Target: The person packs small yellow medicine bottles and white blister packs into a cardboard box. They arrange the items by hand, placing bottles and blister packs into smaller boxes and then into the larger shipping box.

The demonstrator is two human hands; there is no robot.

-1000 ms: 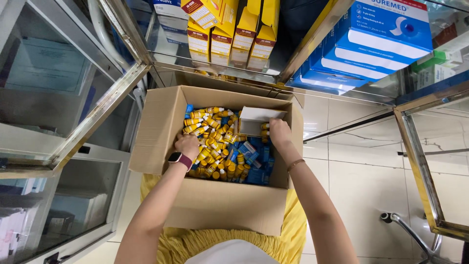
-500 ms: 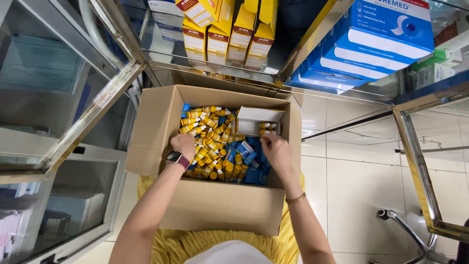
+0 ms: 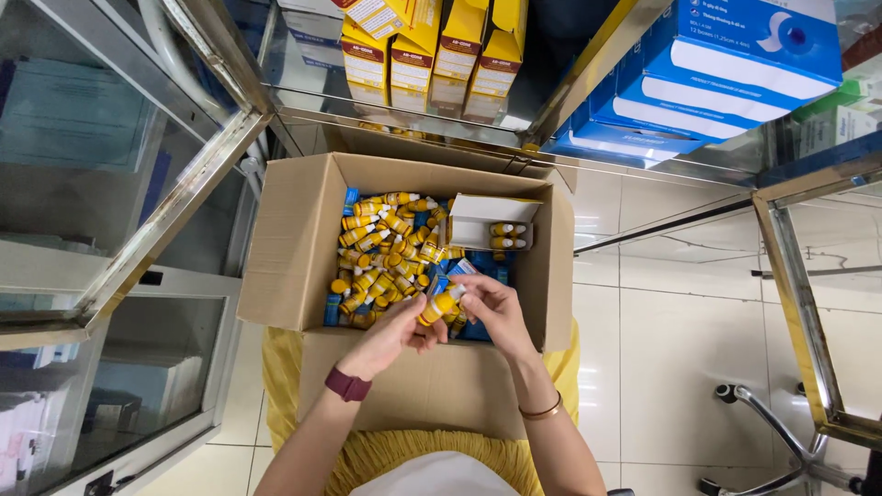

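- An open brown cardboard box rests on the person's lap, on yellow cloth, its flaps folded outward so the inside is in reach from above.
- Inside, a loose heap of small yellow plastic bottles with white caps fills the box's left half; they lie at all angles, as if tipped in rather than packed.
- Flat blue cartons show beneath and beside the heap, mostly toward the box's right wall and near edge.
- A small white open carton sits in the far right corner of the box, lid up, with two of the yellow bottles lying side by side in it.
- The left hand, a maroon band on its wrist, and the right hand, a thin bangle on its wrist, meet over the near edge of the box.
- Between them is one small yellow bottle, lifted clear of the heap; the fingers of both hands are curled around it, left at its lower end, right at its capped end, seemingly so it can be turned or checked.
- Beyond the box, yellow-and-maroon cartons stand on a glass shelf, with blue-and-white boxes stacked to the right.
- A glass cabinet door with a metal frame stands open at the left.
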